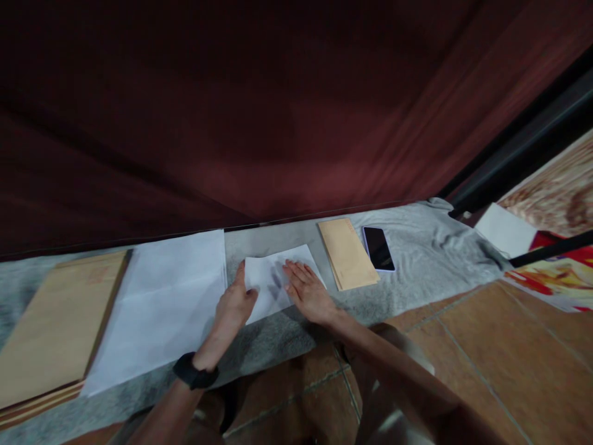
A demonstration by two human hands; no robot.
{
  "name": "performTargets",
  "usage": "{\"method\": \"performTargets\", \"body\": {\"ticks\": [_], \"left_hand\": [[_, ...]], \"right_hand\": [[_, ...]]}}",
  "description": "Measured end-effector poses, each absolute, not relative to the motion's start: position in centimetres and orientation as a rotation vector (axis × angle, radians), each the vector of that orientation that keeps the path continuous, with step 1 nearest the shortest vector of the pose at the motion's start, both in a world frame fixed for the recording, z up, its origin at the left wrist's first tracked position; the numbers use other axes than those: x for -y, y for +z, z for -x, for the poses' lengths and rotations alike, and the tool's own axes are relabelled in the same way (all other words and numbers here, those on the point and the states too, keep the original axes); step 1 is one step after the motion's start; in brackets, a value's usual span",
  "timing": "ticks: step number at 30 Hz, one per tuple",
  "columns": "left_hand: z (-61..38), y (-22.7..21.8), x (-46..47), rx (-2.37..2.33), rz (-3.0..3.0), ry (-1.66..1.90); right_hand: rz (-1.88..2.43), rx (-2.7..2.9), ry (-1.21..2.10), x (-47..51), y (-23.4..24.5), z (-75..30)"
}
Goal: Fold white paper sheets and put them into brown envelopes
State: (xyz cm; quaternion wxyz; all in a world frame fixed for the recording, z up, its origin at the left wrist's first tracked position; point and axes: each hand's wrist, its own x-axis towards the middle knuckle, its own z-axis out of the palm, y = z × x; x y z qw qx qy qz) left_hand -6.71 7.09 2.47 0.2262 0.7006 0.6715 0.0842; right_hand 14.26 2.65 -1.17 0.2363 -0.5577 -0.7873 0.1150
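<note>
A folded sheet of white paper (266, 272) lies on the grey cloth in front of me. My left hand (234, 301) grips its left edge, with the thumb over the paper and the index finger along the side; the other fingers are mostly hidden. Flat on the right part of the sheet rests my right hand (308, 290), its fingers stretched out. To the left, close to my left hand, is a stack of larger white sheets (171, 303) with a crease across it. Brown envelopes (347, 253) lie in a small pile just right of the folded sheet.
A thick stack of large brown envelopes (65, 321) stands at the far left. Beside the small envelopes lies a phone (378, 248) with a dark screen. The grey cloth (421, 247) covers a narrow ledge against a dark red curtain (278, 123). Tiled floor (477, 346) shows below.
</note>
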Motion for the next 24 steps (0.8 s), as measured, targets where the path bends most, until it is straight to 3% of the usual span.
{"method": "performTargets", "body": {"ticks": [5,8,12,18,24], "left_hand": [[6.5,3.6,-6.0,-1.991,-1.987,0.142],[6.0,3.4,-5.1,-2.026,-2.258,0.444],[4.0,1.5,-4.4,-1.652,-2.572,0.744],[1.3,-2.2,-4.5,-1.499,-2.605,0.519],[1.3,-2.5,-4.5,-1.562,-2.597,0.489]], "right_hand": [[1.6,2.29,0.18,-2.3,-2.2,-13.4],[1.629,2.29,0.142,-2.2,-2.3,-13.2],[1.638,2.304,0.141,-2.3,-2.2,-13.2],[1.689,2.308,0.14,-2.3,-2.4,-13.2],[1.699,2.264,0.112,-2.4,-3.1,-13.3]]}}
